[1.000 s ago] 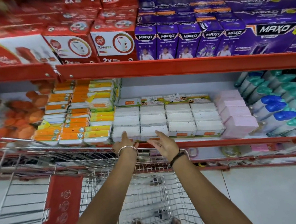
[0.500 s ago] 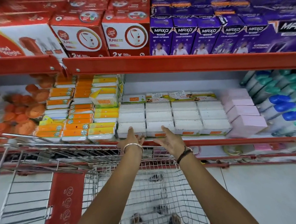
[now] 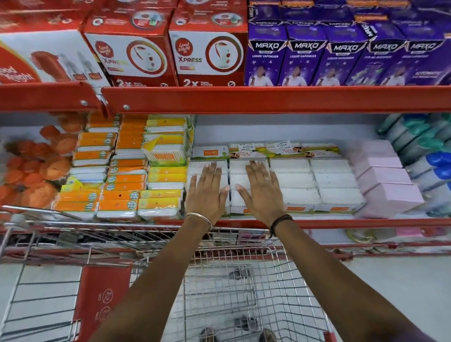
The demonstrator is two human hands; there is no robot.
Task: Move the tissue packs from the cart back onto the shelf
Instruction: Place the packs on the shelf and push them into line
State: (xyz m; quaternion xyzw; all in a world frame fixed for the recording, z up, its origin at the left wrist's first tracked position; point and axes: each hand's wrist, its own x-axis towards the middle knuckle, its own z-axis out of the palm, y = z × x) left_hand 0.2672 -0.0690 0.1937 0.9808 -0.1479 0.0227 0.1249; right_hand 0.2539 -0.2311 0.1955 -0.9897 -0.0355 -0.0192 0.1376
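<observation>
White plastic-wrapped tissue packs (image 3: 294, 182) sat stacked at 12 o'clock, both flat open hands, left hand (image 3: 207, 193) and right hand (image 3: 261, 189), pressing their fronts.

Red metal shelving (image 3: 281, 104), pale tiled floor (image 3: 414, 291), bright shop light.

White tissue packs (image 3: 294, 182) with orange labels, pale pink packs (image 3: 382, 176) to the right, orange-and-yellow packs (image 3: 128, 177) to the left, red shelf (image 3: 267, 101), red-and-white boxes (image 3: 207, 46), purple boxes (image 3: 344, 53), silver cart (image 3: 228, 304).
</observation>
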